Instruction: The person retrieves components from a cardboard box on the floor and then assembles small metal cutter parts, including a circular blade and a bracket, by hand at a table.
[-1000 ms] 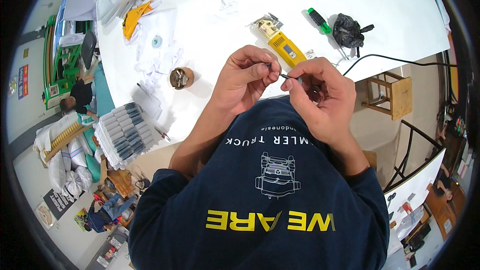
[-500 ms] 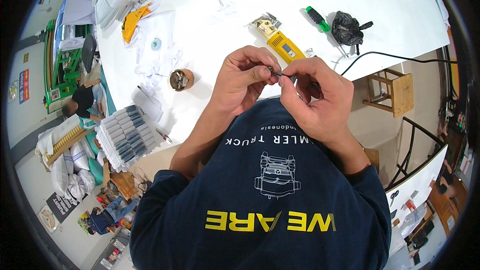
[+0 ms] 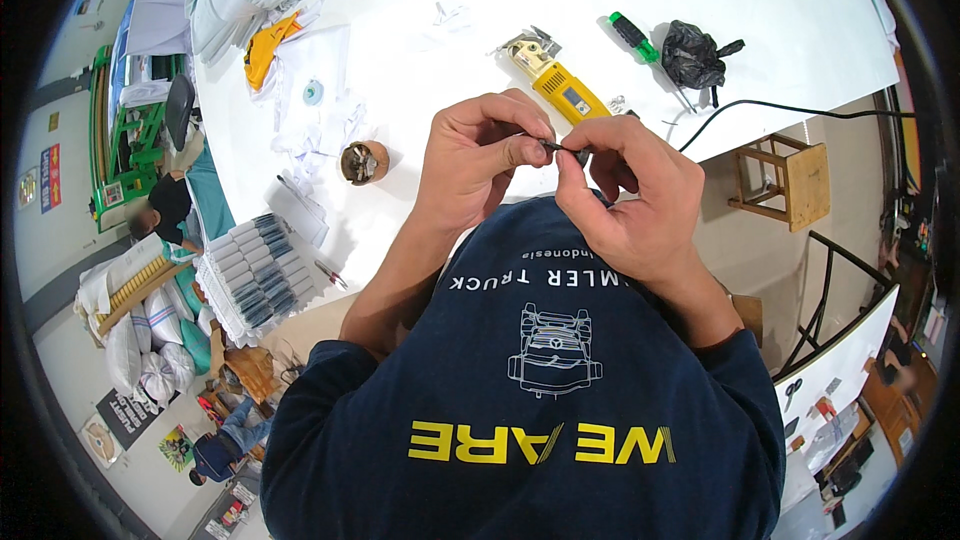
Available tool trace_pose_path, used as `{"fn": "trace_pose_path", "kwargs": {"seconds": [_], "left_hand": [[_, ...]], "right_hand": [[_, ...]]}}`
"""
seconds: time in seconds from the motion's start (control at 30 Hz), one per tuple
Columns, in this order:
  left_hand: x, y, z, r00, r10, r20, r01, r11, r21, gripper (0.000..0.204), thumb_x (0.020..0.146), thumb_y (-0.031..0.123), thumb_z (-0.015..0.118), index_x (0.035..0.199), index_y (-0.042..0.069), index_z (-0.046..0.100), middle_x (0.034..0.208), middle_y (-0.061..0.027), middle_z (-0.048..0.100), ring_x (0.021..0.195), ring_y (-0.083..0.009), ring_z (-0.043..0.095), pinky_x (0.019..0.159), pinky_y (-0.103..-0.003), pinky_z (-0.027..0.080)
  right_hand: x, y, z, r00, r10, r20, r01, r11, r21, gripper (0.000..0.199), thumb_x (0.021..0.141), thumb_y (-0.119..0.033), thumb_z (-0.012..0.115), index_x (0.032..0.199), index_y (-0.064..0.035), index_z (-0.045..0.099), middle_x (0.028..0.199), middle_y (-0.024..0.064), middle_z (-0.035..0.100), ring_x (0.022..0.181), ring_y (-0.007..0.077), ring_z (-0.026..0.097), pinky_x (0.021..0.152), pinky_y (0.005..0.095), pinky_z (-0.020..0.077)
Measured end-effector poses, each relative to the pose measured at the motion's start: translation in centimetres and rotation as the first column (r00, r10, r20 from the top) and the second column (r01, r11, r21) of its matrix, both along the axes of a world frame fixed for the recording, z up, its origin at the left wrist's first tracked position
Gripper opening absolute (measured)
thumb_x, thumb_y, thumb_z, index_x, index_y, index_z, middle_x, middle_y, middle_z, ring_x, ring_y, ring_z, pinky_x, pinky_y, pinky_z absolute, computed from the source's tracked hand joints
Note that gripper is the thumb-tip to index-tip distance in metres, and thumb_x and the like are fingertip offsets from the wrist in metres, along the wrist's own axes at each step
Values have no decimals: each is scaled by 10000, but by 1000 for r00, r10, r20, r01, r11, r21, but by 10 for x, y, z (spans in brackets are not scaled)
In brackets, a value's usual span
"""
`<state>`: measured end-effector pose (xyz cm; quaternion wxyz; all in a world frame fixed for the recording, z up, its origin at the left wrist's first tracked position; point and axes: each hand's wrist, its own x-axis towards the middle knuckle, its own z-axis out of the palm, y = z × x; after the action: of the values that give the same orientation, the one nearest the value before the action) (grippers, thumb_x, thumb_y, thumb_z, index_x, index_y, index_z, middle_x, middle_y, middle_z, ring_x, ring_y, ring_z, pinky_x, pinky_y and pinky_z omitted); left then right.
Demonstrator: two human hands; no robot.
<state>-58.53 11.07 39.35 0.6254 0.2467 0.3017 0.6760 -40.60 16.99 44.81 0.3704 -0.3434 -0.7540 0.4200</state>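
Above the near edge of the white table, a small, thin dark part [image 3: 558, 147] is pinched between my two hands. The thumb and forefinger of my left hand [image 3: 478, 150] close on one end. My right hand [image 3: 642, 185] grips the other end, where a thicker dark bit shows beside the fingertips. Its exact kind is too small to make out. Just beyond my fingers lies a yellow handheld electric cutter [image 3: 568, 90] with a metal head. A green and black screwdriver [image 3: 636, 38] rests farther right, its shaft toward me.
Beside the screwdriver sits a crumpled black plastic bag [image 3: 694, 56]. A black cable [image 3: 780, 105] runs off the right edge near a wooden stool [image 3: 795, 185]. Left are a brown cup [image 3: 364, 162], white scraps, yellow cloth [image 3: 268, 48] and stacked grey-white rolls [image 3: 258, 275]. Other people are at far left.
Both hands have shifted very slightly, the right one a little to the left. More of the dark part's thicker end now shows at my right fingertips.
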Motion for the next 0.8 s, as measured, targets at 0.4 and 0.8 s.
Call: {"fn": "trace_pose_path", "kwargs": {"seconds": [0.4,0.8], "left_hand": [[-5,-2,16,912,96,-400,-73,995,72,192,798,-180,746,947,-60,758,958,-155,715,861,-196,720,772,-290,621],[8,-5,38,838,192,-511,-128,979,159,238,806,-180,735,1013,-64,730,1016,-188,686,906,-222,706,766,-325,650]], "right_hand": [[4,2,1,997,71,-13,-71,997,21,183,837,-33,768,1003,-60,693,744,41,676,527,94,566,491,246,436],[10,1,-5,944,83,-320,-217,886,-411,131,952,5,691,1083,6,684,812,-8,694,675,0,561,561,179,407]]}}
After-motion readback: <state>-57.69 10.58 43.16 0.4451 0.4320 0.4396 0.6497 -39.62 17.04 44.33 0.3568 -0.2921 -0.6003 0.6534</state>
